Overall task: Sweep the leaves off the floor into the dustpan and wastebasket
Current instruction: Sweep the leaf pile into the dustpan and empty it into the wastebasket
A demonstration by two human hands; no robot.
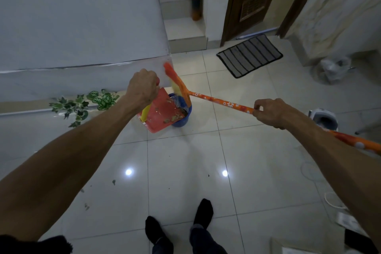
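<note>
At the far left, a trailing green plant (pixel 82 103) lies on the floor (pixel 185 171) along the base of the wall; it appears to be the source of the leaves.

The left hand (pixel 142 88) grips the top of the dustpan handle, fingers curled fully around it. The red dustpan (pixel 160 113) is lifted and tilted, its lower lip resting over the rim of the blue wastebasket (pixel 182 113). This tilt lets the contents slide down toward the opening. Several brown leaves (pixel 172 118) cling to the pan surface near the lip, so emptying is judged partly complete.

Above the wastebasket, the broom head (pixel 177 82) sits at the mouth of the pan with its bristles pointing down into the basket. This placement suits brushing the remaining leaves off the pan.

The broom handle (pixel 222 102), orange with a flower print, runs rightward from the head. The right hand (pixel 270 112) holds it mid-length with fingers wrapped around the shaft; the rear part of the handle passes beneath the forearm, which would steady the long lever for short strokes.

A few dark scraps (pixel 113 181) lie on the tiles nearer the feet; these are judged to need a further pass. A striped doormat (pixel 249 55) lies by the door at the upper right, well apart from the work.
</note>
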